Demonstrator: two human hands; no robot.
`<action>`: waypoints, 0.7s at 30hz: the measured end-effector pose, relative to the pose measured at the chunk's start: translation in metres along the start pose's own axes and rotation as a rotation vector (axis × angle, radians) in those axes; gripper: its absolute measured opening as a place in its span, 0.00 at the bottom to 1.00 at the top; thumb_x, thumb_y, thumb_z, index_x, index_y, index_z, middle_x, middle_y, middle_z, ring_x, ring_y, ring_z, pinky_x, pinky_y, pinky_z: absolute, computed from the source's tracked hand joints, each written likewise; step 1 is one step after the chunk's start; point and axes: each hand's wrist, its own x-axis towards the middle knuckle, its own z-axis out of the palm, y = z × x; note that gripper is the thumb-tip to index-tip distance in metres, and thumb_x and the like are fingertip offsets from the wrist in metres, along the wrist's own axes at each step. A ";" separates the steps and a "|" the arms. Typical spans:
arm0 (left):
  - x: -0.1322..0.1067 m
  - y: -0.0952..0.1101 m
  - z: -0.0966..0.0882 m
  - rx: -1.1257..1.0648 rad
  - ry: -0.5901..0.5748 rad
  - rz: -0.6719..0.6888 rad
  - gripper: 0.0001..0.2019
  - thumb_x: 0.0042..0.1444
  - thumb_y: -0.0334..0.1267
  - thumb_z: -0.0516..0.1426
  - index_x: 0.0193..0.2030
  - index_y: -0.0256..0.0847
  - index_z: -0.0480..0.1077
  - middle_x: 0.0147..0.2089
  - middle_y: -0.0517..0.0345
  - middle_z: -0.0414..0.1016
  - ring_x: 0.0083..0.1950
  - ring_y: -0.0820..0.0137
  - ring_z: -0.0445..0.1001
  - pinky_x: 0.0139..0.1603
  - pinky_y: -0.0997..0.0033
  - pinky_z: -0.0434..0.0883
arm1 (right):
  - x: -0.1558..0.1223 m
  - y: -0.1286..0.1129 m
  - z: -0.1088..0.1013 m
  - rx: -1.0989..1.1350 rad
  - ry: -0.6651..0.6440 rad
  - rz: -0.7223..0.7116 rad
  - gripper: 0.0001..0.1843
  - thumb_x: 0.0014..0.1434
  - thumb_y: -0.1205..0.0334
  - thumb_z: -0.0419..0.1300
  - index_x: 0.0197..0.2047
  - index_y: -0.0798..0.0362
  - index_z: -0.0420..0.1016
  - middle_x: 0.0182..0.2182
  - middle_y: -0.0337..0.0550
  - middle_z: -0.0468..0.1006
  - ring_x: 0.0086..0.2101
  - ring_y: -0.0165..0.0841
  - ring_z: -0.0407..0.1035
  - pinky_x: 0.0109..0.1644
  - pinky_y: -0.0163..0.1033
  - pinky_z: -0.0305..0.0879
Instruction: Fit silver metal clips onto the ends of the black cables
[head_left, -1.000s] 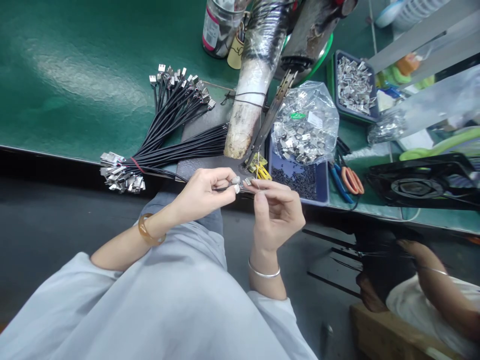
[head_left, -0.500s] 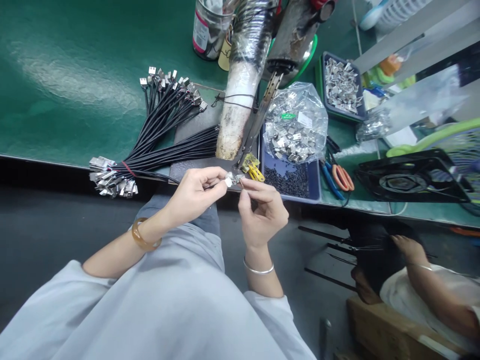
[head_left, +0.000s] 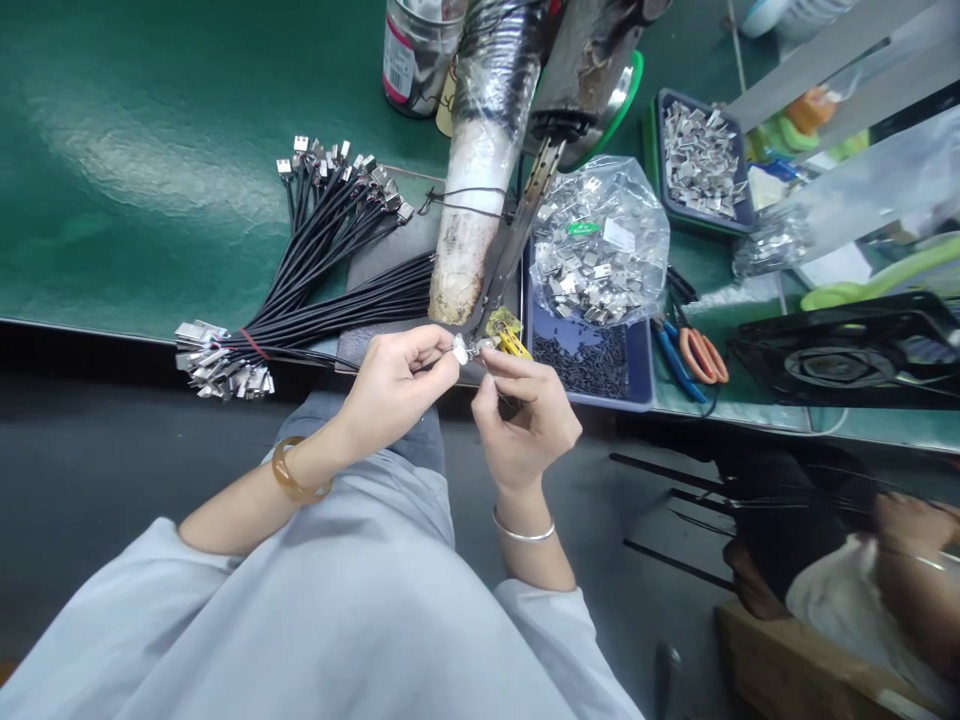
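Left hand, fingers pinching small connector, at bench edge, frame centre; right hand adjacent, grip unclear. Bench stretches upper left.

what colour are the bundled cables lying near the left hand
The bundled cables are black, seen best in the head view.

At the counter's front edge I hold a small metal connector at the fingertips of my right hand, my left hand just beside it, black cables overhanging that edge leftward, a blue tray rightward.
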 end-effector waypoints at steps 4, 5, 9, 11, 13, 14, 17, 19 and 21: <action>0.000 0.001 0.001 -0.006 0.010 -0.004 0.09 0.57 0.36 0.56 0.27 0.36 0.69 0.22 0.66 0.57 0.24 0.80 0.53 0.23 0.80 0.53 | 0.001 0.002 -0.001 0.018 -0.005 0.029 0.11 0.59 0.75 0.64 0.36 0.48 0.71 0.39 0.39 0.86 0.39 0.33 0.83 0.44 0.39 0.80; 0.000 0.001 0.000 -0.008 0.008 -0.006 0.09 0.57 0.36 0.56 0.27 0.36 0.69 0.22 0.66 0.57 0.24 0.80 0.53 0.23 0.80 0.53 | 0.001 0.002 -0.001 0.022 -0.013 0.034 0.11 0.59 0.74 0.64 0.36 0.48 0.71 0.39 0.39 0.86 0.39 0.33 0.83 0.44 0.40 0.80; 0.001 0.000 0.000 0.001 0.017 -0.010 0.09 0.57 0.36 0.56 0.28 0.35 0.70 0.22 0.66 0.58 0.24 0.80 0.54 0.23 0.80 0.54 | 0.002 0.002 0.000 0.014 -0.029 0.018 0.11 0.59 0.75 0.64 0.36 0.48 0.71 0.39 0.40 0.86 0.39 0.32 0.83 0.44 0.38 0.80; 0.001 0.000 0.001 0.015 0.027 -0.005 0.09 0.57 0.35 0.56 0.28 0.35 0.71 0.22 0.66 0.58 0.24 0.80 0.54 0.23 0.80 0.54 | 0.002 0.002 0.000 -0.006 -0.022 0.000 0.11 0.59 0.75 0.64 0.36 0.48 0.71 0.39 0.40 0.87 0.38 0.32 0.82 0.43 0.37 0.79; 0.001 0.001 0.002 0.025 0.032 0.001 0.08 0.57 0.35 0.56 0.28 0.35 0.72 0.22 0.66 0.58 0.24 0.80 0.54 0.23 0.80 0.54 | 0.004 0.001 0.000 -0.028 -0.018 -0.018 0.12 0.58 0.76 0.64 0.36 0.48 0.71 0.39 0.40 0.87 0.37 0.32 0.82 0.43 0.37 0.79; 0.001 0.001 0.002 0.027 0.033 0.001 0.08 0.57 0.35 0.56 0.28 0.35 0.72 0.22 0.66 0.58 0.24 0.80 0.54 0.23 0.80 0.54 | 0.004 0.001 0.000 -0.038 -0.017 -0.028 0.12 0.58 0.76 0.64 0.36 0.48 0.71 0.38 0.40 0.87 0.37 0.32 0.82 0.43 0.37 0.79; 0.000 0.003 0.002 0.018 0.035 -0.001 0.08 0.56 0.34 0.56 0.29 0.35 0.72 0.22 0.66 0.58 0.24 0.80 0.54 0.23 0.80 0.54 | 0.006 0.000 -0.001 -0.054 -0.016 -0.061 0.12 0.58 0.76 0.64 0.35 0.48 0.71 0.38 0.40 0.87 0.37 0.32 0.83 0.42 0.37 0.80; 0.000 0.003 0.002 0.008 0.037 -0.008 0.08 0.56 0.35 0.56 0.29 0.35 0.72 0.22 0.66 0.59 0.24 0.80 0.54 0.23 0.80 0.54 | 0.006 0.000 -0.001 -0.052 -0.019 -0.058 0.12 0.58 0.75 0.64 0.35 0.48 0.71 0.38 0.40 0.87 0.37 0.32 0.83 0.42 0.37 0.80; 0.000 0.003 0.002 -0.001 0.036 -0.013 0.08 0.56 0.35 0.56 0.29 0.35 0.72 0.22 0.66 0.58 0.23 0.80 0.54 0.22 0.80 0.54 | 0.006 0.000 -0.001 -0.039 -0.026 -0.033 0.11 0.58 0.75 0.64 0.35 0.48 0.71 0.38 0.40 0.87 0.37 0.32 0.82 0.43 0.37 0.80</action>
